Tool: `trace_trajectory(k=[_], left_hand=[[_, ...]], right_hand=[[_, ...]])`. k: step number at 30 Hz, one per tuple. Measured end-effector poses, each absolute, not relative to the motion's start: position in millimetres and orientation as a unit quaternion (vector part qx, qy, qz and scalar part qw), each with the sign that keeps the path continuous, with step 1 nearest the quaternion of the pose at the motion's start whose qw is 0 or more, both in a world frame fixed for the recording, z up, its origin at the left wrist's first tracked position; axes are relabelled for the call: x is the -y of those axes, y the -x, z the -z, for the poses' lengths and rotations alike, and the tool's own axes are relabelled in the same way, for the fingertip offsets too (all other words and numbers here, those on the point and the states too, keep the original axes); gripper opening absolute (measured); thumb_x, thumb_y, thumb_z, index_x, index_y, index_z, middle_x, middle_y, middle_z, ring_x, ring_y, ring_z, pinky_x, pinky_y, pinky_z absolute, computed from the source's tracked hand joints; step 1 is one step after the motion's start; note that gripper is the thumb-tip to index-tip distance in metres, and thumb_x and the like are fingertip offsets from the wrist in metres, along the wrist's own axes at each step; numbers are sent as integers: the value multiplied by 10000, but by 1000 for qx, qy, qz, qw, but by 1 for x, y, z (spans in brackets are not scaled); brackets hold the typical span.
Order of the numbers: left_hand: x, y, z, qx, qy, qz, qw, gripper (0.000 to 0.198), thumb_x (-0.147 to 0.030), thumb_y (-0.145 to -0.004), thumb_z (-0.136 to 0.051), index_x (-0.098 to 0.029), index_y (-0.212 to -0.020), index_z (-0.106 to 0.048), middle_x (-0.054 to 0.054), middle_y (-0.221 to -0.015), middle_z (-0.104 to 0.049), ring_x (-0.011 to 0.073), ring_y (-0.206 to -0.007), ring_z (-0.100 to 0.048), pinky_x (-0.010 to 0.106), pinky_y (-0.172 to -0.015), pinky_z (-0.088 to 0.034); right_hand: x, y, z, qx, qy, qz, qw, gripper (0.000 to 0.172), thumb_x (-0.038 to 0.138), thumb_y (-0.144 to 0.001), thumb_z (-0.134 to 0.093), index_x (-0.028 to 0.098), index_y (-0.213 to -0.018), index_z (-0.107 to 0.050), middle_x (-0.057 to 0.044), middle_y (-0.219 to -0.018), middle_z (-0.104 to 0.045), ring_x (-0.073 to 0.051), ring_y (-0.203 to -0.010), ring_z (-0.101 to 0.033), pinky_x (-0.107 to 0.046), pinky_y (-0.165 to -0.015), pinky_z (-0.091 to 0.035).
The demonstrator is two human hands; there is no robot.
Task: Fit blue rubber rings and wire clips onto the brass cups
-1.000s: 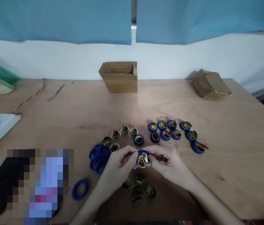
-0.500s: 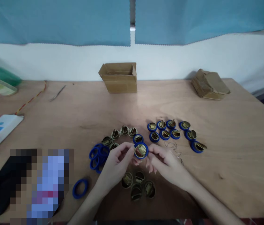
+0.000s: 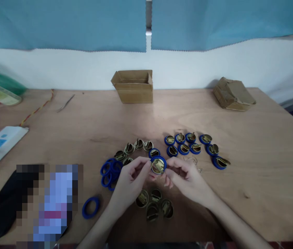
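Between both hands is a round brass-coloured clip piece in a blue ring (image 3: 158,165), its metal clip side facing up. My left hand (image 3: 133,176) pinches its left edge, fingers curled beneath. My right hand (image 3: 184,176) grips the right edge between thumb and fingers. Just behind it lies another blue-ringed piece (image 3: 154,153). A pile of blue rings (image 3: 110,172) sits left of my left hand, and a single blue ring (image 3: 90,207) lies nearer the front. Several metal clip pieces without blue rings (image 3: 152,211) rest below my hands; more (image 3: 139,144) form an arc behind.
Several blue-ringed pieces (image 3: 184,149) stand in rows at the right, beside thin wire rings (image 3: 192,160). An open carton (image 3: 137,93) and a crumpled carton (image 3: 233,94) are at the back. Tweezers (image 3: 65,103), a power strip (image 3: 5,141) and a blurred-out object (image 3: 55,200) lie left.
The view has shifted slightly. The held piece has tilted a little between my hands, and my right fingers have moved slightly along its edge.
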State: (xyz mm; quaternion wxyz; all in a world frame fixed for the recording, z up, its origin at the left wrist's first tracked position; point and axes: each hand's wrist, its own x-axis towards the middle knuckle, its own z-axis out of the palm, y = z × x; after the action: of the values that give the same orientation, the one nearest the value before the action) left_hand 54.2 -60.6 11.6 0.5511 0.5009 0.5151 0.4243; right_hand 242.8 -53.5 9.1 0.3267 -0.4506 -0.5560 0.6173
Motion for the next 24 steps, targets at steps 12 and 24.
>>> trace_trajectory(k=[12, 24], left_hand=[[60, -53, -11, -503, -507, -414, 564, 217, -366, -938, -623, -182, -850, -700, 21, -744, -762, 151, -642, -701, 243, -621, -597], [62, -51, -4, -478, -453, -431, 617, 228, -217, -806, -768, -181, -1017, -691, 25, -852, -773, 133, -768, -728, 228, -748, -603]], right_hand=[[51, -241, -4, 539, 432, -636, 346, 128, 315, -885, -661, 200, -830, -650, 17, -694, -681, -109, -574, -664, -237, -573, -581], [50, -240, 1, 522, 413, -647, 372, 227, 400, -945, -623, 183, -879, -637, 1, -723, -657, -109, -593, -638, -242, -560, -564]])
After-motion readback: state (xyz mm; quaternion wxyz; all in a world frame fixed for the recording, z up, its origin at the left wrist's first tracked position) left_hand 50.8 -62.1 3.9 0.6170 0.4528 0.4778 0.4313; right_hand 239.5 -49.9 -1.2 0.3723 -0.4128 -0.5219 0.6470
